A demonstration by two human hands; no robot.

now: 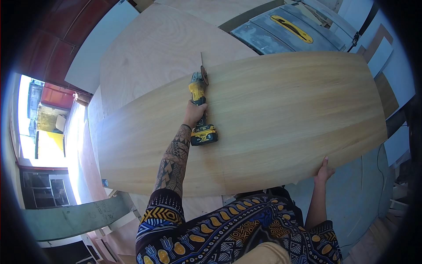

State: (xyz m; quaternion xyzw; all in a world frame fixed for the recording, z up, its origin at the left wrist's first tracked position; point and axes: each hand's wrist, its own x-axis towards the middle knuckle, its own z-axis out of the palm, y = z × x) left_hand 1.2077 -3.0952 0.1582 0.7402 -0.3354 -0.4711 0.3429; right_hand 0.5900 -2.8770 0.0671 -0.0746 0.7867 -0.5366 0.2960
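Note:
My left hand (193, 114) is wrapped round the body of a yellow and black cordless angle grinder (198, 93). The grinder's thin disc (204, 75) stands on edge over the far side of a wood-grain board (290, 101). A battery pack (204, 135) forms the grinder's near end, low over the board. Beyond the disc, a narrow straight slit (201, 58) shows at the board's far edge. At the near right edge of the board is my right hand (324, 170), its thumb on top and its fingers hidden below the edge.
A pale plywood sheet (162, 48) lies under and beyond the board. At the back right stands a grey table saw (250, 35) with a yellow insert (291, 28). White panels (380, 57) lean at the right. A bright doorway (48, 127) opens at the left.

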